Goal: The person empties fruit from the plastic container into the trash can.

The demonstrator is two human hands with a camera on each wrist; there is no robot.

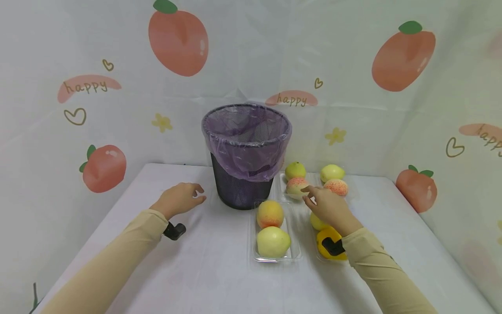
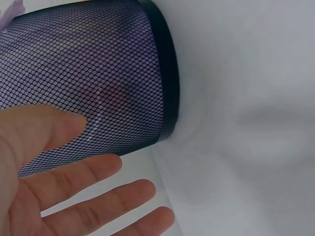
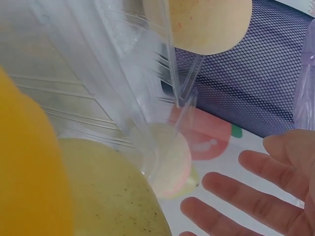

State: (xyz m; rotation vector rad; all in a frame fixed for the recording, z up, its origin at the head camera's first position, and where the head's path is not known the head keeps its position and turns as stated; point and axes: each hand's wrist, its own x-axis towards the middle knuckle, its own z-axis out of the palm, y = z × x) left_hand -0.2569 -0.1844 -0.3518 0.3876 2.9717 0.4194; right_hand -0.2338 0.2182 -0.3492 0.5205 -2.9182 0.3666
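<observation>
sleeves (image 1: 129,248): long, beige, snug | wrists: black camera mounts (image 1: 174,230) | hands (image 1: 178,199): bare

Peach-print backdrop (image 1: 178,41) hangs behind white table (image 1: 196,270).

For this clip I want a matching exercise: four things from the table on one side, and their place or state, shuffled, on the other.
Things:
1. black mesh waste bin with purple liner
2. left hand
3. right hand
4. clear plastic tray nearest the bin

Places or states:
A. fingers stretched out over a pink-speckled fruit
B. holds an orange fruit and a pale yellow-green fruit
C. stands upright near the middle of the white table
D. open on the table, left of the bin, holding nothing

Pairs: 1-C, 2-D, 3-A, 4-B
</observation>
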